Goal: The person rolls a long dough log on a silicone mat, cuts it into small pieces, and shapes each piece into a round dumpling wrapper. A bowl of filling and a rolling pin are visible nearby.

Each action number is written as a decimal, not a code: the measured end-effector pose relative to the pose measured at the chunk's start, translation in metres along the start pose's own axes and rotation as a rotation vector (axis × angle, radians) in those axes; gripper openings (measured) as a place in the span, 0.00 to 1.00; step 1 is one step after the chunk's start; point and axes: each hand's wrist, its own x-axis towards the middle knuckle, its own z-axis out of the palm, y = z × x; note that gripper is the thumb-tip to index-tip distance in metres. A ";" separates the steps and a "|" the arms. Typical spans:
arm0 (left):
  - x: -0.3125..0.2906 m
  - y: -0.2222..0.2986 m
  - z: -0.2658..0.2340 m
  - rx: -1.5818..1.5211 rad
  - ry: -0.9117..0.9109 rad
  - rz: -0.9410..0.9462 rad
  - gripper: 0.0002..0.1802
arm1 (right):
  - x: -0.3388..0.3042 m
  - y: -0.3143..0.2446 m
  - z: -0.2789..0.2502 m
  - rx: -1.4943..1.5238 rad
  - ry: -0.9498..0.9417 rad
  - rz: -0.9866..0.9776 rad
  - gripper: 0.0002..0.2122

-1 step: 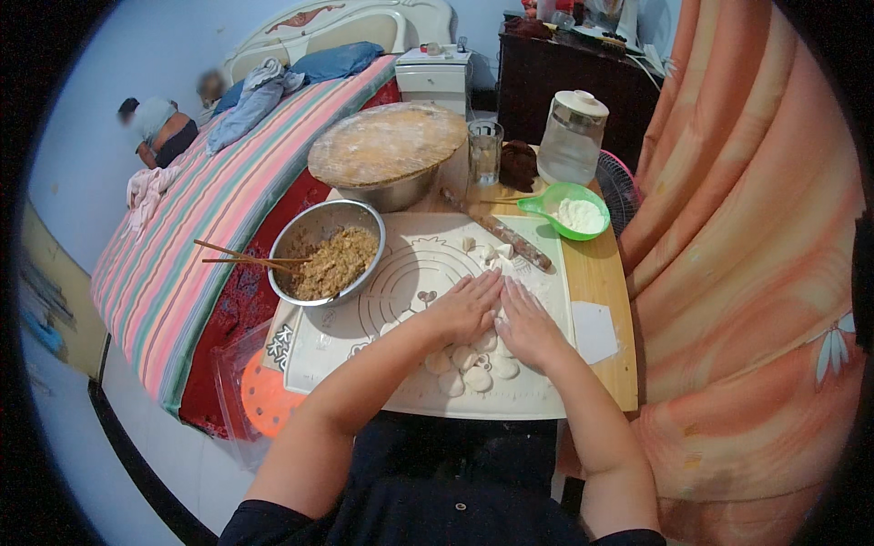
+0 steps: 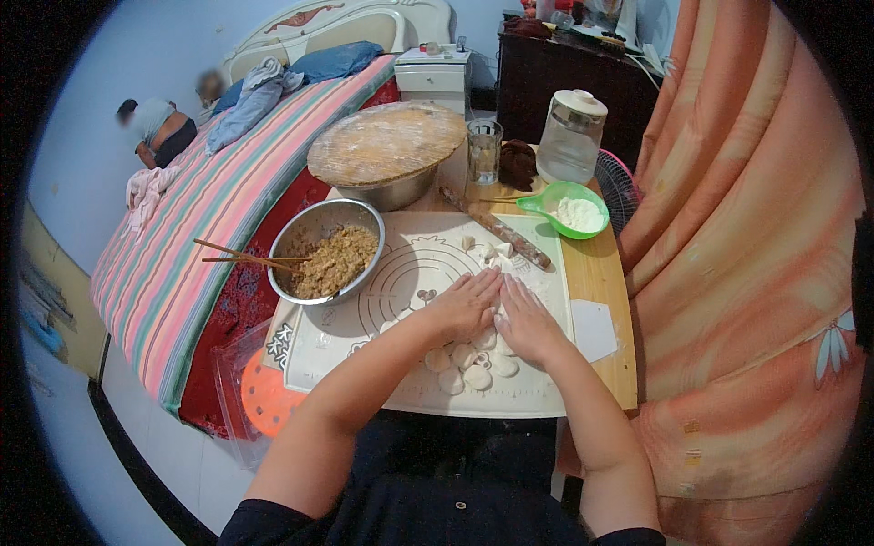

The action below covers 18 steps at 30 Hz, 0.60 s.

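My left hand [image 2: 469, 305] and my right hand [image 2: 528, 320] lie flat, side by side, fingertips nearly meeting, palms down over a white baking mat [image 2: 337, 350]. Their fingers are stretched out, and whatever is beneath the palms is hidden. Several flattened dough rounds [image 2: 451, 380] lie just below the hands, some overlapping. Beyond the fingertips sit a few small dough pieces [image 2: 492, 253]. A floured rolling pin [image 2: 510, 238] rests diagonally at the mat's far right. Left of the hands, a steel bowl [image 2: 286, 238] holds brown minced filling [image 2: 337, 262], with chopsticks [image 2: 232, 257] leaning over its rim.
A round floured board [image 2: 387, 141] covers a large metal pot [image 2: 391, 196] behind the bowl. At the table's far right stand a drinking glass [image 2: 484, 155], a lidded water jug [image 2: 572, 141] and a green scoop of flour [image 2: 537, 205]. An orange curtain [image 2: 728, 300] hangs close on the right.
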 end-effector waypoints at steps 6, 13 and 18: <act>0.003 -0.028 0.005 -0.042 0.077 0.044 0.25 | 0.001 -0.004 -0.033 0.366 -0.118 0.141 0.23; 0.017 -0.026 -0.029 -0.330 0.295 -0.189 0.14 | 0.039 0.020 -0.018 0.360 0.265 0.152 0.15; 0.050 -0.039 -0.003 -0.042 0.490 -0.187 0.19 | 0.084 0.025 0.011 -0.022 0.423 0.122 0.13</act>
